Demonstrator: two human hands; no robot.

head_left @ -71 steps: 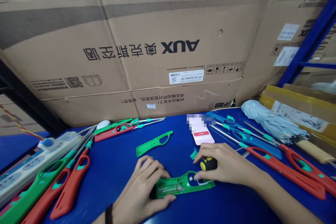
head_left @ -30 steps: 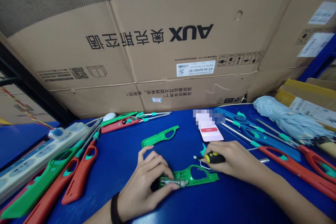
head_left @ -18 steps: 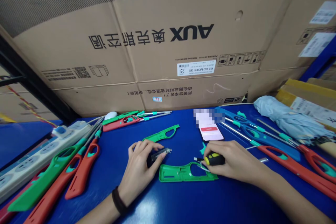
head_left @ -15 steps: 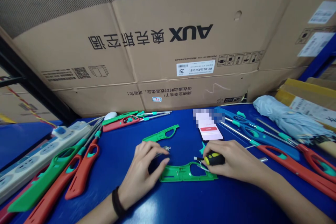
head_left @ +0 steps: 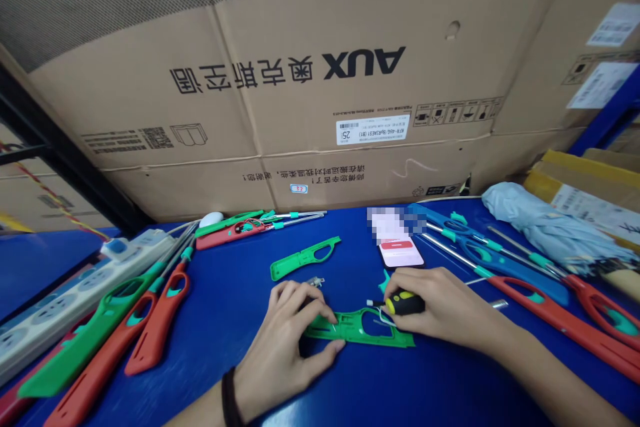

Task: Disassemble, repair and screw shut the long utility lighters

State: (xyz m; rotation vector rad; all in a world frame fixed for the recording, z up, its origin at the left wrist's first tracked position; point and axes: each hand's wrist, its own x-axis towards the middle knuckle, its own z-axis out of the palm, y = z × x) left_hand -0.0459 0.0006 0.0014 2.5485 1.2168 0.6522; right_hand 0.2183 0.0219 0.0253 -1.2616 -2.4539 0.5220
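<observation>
A green lighter casing half lies hollow side up on the blue table. My left hand, with a dark band at the wrist, grips its left end, thumb along the near edge and index finger over the far one. My right hand is closed around a short black-and-yellow screwdriver. By its fingertips, at the casing's right end, is a small white part with a wire. A small metallic part lies just beyond my left hand. Farther back sits the other green casing half.
Red and green lighters lie at left beside a white power strip. Red and blue lighters are at right, near a folded light-blue umbrella. A phone lies at the back, before a large cardboard box.
My left hand has moved right and toward me, from above the small metallic part onto the casing's left end. My right hand stays nearly in place with the screwdriver.
</observation>
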